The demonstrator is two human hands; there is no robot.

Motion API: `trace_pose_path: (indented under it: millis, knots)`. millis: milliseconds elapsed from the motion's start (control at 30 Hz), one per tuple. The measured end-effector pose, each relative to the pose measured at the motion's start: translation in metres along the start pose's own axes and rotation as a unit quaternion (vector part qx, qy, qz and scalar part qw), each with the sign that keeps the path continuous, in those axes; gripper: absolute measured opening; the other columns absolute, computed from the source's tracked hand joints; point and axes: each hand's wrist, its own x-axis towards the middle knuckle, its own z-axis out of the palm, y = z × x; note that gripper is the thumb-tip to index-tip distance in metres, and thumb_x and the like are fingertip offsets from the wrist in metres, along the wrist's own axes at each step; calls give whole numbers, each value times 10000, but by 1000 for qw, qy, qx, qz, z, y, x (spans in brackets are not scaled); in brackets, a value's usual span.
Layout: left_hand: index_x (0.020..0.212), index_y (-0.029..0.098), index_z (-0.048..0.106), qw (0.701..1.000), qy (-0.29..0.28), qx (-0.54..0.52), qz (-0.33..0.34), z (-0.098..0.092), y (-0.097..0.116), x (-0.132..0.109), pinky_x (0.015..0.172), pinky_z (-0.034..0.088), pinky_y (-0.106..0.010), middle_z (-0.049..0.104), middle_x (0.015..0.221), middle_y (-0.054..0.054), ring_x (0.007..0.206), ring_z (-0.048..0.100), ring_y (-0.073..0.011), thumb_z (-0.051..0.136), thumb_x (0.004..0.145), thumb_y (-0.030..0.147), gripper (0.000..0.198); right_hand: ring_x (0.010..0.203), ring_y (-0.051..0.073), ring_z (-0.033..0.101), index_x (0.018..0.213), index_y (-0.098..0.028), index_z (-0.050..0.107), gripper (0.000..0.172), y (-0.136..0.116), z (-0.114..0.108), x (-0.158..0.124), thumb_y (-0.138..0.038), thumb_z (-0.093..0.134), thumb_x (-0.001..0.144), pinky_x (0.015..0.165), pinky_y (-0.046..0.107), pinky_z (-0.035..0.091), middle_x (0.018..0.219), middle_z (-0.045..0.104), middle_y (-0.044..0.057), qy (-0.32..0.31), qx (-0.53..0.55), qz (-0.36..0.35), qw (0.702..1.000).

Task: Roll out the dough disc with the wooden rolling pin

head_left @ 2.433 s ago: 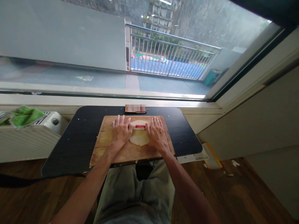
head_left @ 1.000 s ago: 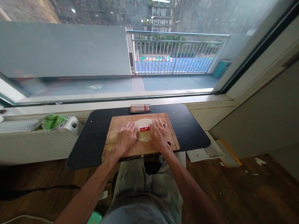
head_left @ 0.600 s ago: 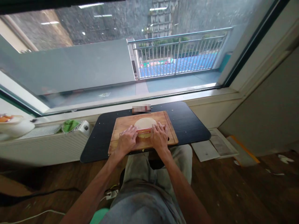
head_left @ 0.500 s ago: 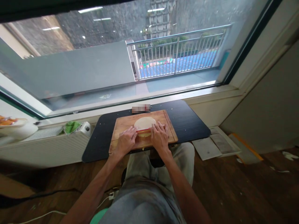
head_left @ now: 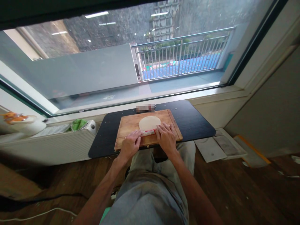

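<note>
A round flat sheet of pale dough [head_left: 149, 122] lies on a wooden board [head_left: 127, 126] on a small black table [head_left: 192, 120]. A thin rolling pin with a red label [head_left: 148, 133] rests across the dough's near edge. My left hand [head_left: 130, 145] lies flat on the pin's left end, fingers stretched out. My right hand [head_left: 166, 137] lies flat on its right end, fingers stretched out too.
A blurred flat object [head_left: 145, 108] lies at the table's far edge under the window. To the left stand a white radiator [head_left: 47, 147] with a green cloth [head_left: 78, 124] and a white bowl [head_left: 23, 125]. Papers [head_left: 217, 148] lie on the wooden floor to the right.
Both hands have drawn the rolling pin back toward me, from the dough's far half to its near edge. My head has tilted up and shifted.
</note>
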Motion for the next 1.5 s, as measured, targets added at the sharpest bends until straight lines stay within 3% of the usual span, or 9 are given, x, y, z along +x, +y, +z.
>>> trace_pose_path:
  millis: [133,267,433,600,733,967,1167,1300,1500]
  knots:
    - [1461,265,757,1000,5,-4,-3,2,0,-6,1306,515,-455,751,1524,-36,1448,687,-241,488,1092,261,456,1492,304,632,1358,-234,815,397,5,-3,0,-319,480,1162,1382,571,258,1426,804,101,-6,9,-8,1000]
    - [1544,217,691,1000,-2,16,5,9,-5,-2,1369,422,-526,676,1622,-73,1576,568,-283,515,1097,341,496,1576,315,549,1445,-190,762,456,4,1,2,-326,422,1174,1391,605,217,1518,747,141,-3,-13,-19,1000]
    - [1497,174,714,999,-23,38,16,10,-12,22,1393,351,-535,663,1634,-102,1617,518,-281,384,1157,392,521,1614,314,493,1517,-187,690,497,3,11,12,-357,349,1197,1392,639,157,1610,674,162,-14,-43,-20,999]
    - [1449,182,741,994,-48,100,-3,12,-10,53,1358,368,-576,701,1588,-124,1584,550,-325,333,1161,383,537,1595,295,514,1409,-219,749,488,8,17,27,-379,334,1207,1402,617,136,1593,694,135,-21,-60,-3,998]
    - [1393,218,767,991,-36,123,-31,15,-4,66,1322,383,-628,717,1565,-126,1581,547,-357,347,1156,377,508,1575,291,544,1327,-247,797,470,9,17,35,-359,357,1208,1413,625,125,1558,726,91,-51,-55,5,997]
    - [1457,259,741,995,-17,91,-38,14,5,42,1270,432,-577,716,1568,-112,1516,604,-337,376,1160,396,490,1553,267,580,1481,-283,741,400,14,2,16,-346,475,1189,1424,595,160,1577,713,77,-71,-38,-16,997]
    - [1531,273,685,996,-12,75,-42,15,4,20,1261,414,-556,716,1565,-116,1513,589,-338,463,1147,487,492,1529,246,605,1484,-310,751,396,21,-12,5,-303,506,1172,1415,586,206,1545,737,57,-98,-5,-42,994]
    - [1570,261,652,995,-31,93,-27,13,2,25,1217,444,-536,719,1543,-146,1463,613,-354,615,1082,502,546,1505,239,628,1405,-313,794,360,21,-5,16,-275,530,1163,1422,577,187,1492,773,46,-96,4,-11,995]
    - [1565,231,656,992,-42,116,-28,10,1,43,1183,454,-541,725,1525,-175,1400,651,-375,679,1029,502,601,1598,241,529,1396,-290,778,395,18,3,37,-292,436,1200,1419,603,157,1536,745,43,-106,-1,20,994]
